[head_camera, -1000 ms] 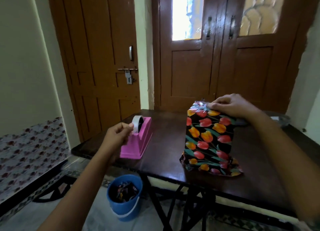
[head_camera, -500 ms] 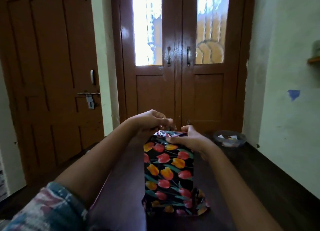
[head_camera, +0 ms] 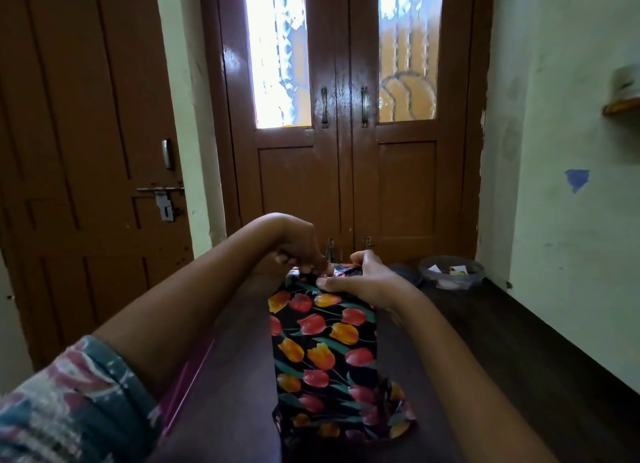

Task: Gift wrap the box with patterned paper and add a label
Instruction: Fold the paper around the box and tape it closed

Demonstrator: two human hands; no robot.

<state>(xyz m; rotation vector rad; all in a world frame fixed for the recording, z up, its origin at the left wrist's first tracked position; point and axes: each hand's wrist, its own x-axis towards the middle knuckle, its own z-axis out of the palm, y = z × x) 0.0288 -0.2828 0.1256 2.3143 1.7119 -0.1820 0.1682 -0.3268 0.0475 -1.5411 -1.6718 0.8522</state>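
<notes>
No text, label, brand, number or sign can be read anywhere.

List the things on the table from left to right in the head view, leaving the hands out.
pink dispenser, only its edge showing under the left forearm → wrapped box → clear container at the far right

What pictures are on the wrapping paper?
The wrapping paper shows red and orange tulips, green leaves, on black; head view.
</notes>
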